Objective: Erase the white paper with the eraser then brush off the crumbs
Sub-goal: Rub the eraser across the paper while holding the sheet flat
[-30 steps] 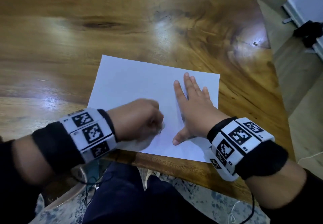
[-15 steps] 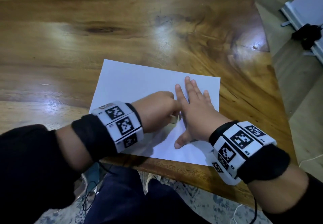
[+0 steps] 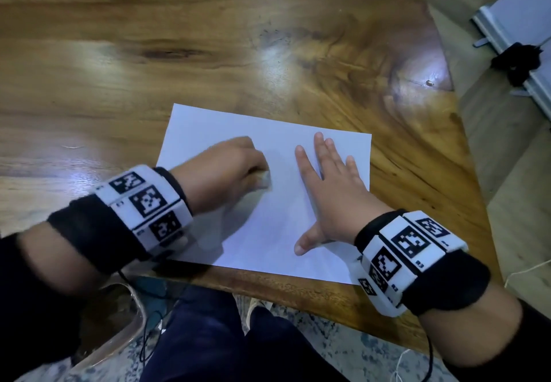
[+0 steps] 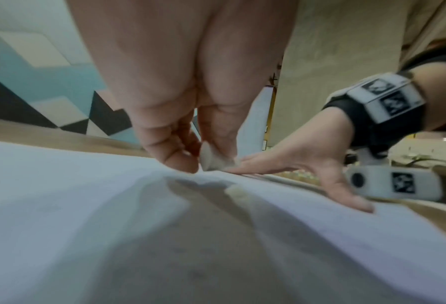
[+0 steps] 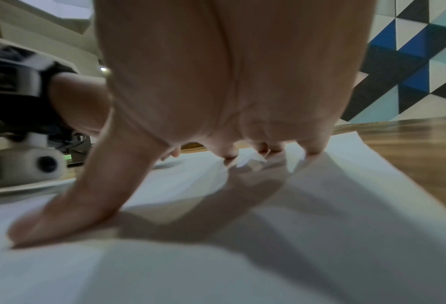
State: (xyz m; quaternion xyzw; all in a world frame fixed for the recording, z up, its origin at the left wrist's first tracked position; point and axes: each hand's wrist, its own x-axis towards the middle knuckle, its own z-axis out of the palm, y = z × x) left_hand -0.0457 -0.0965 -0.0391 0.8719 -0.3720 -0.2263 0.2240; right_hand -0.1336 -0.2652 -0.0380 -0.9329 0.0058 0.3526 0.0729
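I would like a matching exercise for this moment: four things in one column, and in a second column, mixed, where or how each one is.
Things:
1. left hand
2. right hand
3. eraser
4. white paper

States:
a. pinched between fingertips, touching the sheet
b. lying on the wooden table
c. pressed flat, fingers spread
d. curled around a small object

Pairs: 1-d, 2-c, 3-a, 4-b

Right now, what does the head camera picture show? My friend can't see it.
The left hand pinches a small eraser against a white paper on a wooden table. The right hand lies flat on the paper, fingers spread. Both wrists wear black-and-white patterned bands.
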